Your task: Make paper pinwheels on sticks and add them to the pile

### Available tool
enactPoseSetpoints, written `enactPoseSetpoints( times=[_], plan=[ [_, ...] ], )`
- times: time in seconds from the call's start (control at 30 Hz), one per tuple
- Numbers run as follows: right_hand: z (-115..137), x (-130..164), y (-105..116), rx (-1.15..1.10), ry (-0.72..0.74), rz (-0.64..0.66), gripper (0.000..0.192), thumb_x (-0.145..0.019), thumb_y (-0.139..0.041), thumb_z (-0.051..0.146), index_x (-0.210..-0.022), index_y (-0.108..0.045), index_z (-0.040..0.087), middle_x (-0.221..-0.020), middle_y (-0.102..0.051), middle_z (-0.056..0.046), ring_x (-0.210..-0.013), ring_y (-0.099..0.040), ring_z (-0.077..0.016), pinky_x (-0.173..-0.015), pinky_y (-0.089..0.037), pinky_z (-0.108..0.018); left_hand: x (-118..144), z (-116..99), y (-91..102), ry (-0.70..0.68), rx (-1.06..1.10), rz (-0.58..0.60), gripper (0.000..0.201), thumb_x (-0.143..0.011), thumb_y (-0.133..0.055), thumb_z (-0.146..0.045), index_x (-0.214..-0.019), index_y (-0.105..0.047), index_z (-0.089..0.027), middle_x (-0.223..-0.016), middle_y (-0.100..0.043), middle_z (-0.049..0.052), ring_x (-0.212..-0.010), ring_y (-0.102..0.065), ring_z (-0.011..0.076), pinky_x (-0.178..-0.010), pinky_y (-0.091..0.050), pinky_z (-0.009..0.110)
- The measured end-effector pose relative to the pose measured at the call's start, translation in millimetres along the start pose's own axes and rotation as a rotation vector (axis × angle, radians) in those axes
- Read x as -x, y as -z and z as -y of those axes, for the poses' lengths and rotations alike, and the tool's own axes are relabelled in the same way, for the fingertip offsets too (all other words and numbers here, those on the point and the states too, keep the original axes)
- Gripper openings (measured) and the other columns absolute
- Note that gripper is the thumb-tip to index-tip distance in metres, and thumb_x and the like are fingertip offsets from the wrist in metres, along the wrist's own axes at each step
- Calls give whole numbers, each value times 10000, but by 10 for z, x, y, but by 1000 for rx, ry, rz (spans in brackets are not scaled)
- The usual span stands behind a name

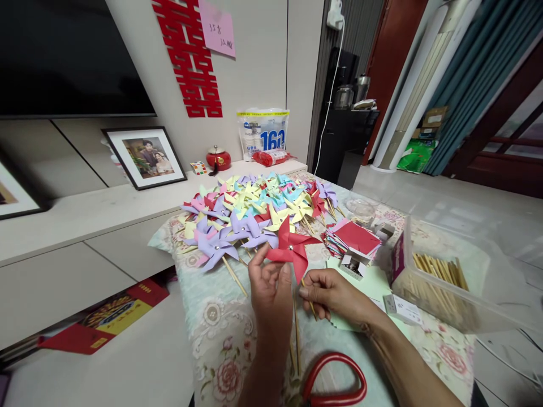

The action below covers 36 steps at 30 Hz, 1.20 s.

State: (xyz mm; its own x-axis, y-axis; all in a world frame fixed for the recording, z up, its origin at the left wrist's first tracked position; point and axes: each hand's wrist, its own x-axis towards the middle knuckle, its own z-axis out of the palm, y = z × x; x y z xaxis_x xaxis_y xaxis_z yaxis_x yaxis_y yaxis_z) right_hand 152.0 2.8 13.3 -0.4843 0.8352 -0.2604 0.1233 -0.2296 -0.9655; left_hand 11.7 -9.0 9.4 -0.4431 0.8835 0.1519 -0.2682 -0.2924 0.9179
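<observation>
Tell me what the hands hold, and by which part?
The left hand holds the red pinwheel by a lower blade; the right hand pinches its wooden stick near the top.

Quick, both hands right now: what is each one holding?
Left hand: closed on the red pinwheel, fingers at its edge.
Right hand: pinch grip closed on the wooden stick.

One head-worn camera looks forward and down, close over the table's (220, 333) near edge, facing the wall.
</observation>
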Motion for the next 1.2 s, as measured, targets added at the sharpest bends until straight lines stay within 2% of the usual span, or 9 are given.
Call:
enactPoseSetpoints(
  times=[0.07, 0.23, 0.37, 0.57, 0.7, 0.8, 0.9, 1.03, 1.2],
  plan=[
    [-4, 7, 9, 8, 7, 5, 470, -766, -740, 612, -742, -582, 171, -646, -659, 17, -427, -503, -61, -394, -363, -177, -9, 44, 25, -15, -66, 34, 418, -796, -710, -285, -1187, -590, -198, -951, -636, 56, -778, -655, 169, -739, -541, 306],
    [42, 37, -12, 32, -3, 44, 479, -767, -729, 625, -713, -587, 171, -620, -641, 23, -413, -470, -55, -400, -354, -184, -48, 99, 74, -82, -159, -1, 207, -761, -710, -269, -945, -658, -189, -1079, -593, 86, -864, -652, 193, -787, -557, 346],
    [59, 48, -22, 31, -20, 46, 472, -758, -742, 617, -707, -578, 176, -631, -650, 22, -419, -479, -56, -403, -348, -185, -55, 96, 78, -75, -150, -13, 132, -745, -715, -267, -840, -662, -193, -1040, -608, 77, -906, -652, 212, -812, -555, 358],
    [31, 51, -6, 38, -25, 62, 445, -780, -732, 588, -707, -579, 177, -634, -656, 22, -418, -480, -53, -405, -338, -180, -45, 75, 70, -41, -146, -20, 104, -752, -713, -254, -813, -655, -193, -1059, -618, 75, -908, -653, 210, -832, -544, 362],
    [48, 48, -13, 42, -21, 63, 476, -769, -731, 617, -703, -579, 171, -628, -647, 19, -411, -469, -53, -401, -332, -185, -36, 83, 79, -59, -173, 0, 124, -776, -705, -268, -864, -666, -190, -1106, -599, 83, -881, -653, 190, -799, -554, 340],
    [44, 27, -17, 29, -9, 27, 489, -764, -720, 637, -709, -579, 173, -591, -623, 26, -406, -469, -61, -396, -330, -190, -32, 98, 92, -104, -226, 8, 288, -803, -701, -285, -1077, -667, -204, -1220, -558, 107, -871, -660, 177, -725, -568, 305],
    [12, -10, -7, 15, 24, -42, 479, -765, -711, 634, -727, -584, 174, -585, -617, 26, -411, -476, -69, -399, -344, -192, -36, 130, 96, -187, -299, -7, 460, -831, -673, -270, -1282, -589, -233, -1331, -492, 136, -919, -670, 193, -674, -576, 291],
    [-32, -61, 26, 44, 71, -148, 442, -787, -687, 608, -728, -572, 185, -476, -537, 56, -401, -450, -81, -412, -332, -196, -39, 215, 93, -296, -440, -24, 425, -844, -624, -245, -1262, -584, -181, -1277, -515, 159, -870, -675, 200, -647, -586, 309],
    [-13, -101, 48, 108, 166, -271, 411, -799, -666, 555, -660, -521, 197, -485, -497, 60, -417, -443, -80, -450, -330, -211, -31, 378, 138, -406, -655, 71, 374, -851, -556, -172, -1222, -597, -159, -1258, -533, 170, -852, -676, 202, -626, -594, 317]
  ],
)
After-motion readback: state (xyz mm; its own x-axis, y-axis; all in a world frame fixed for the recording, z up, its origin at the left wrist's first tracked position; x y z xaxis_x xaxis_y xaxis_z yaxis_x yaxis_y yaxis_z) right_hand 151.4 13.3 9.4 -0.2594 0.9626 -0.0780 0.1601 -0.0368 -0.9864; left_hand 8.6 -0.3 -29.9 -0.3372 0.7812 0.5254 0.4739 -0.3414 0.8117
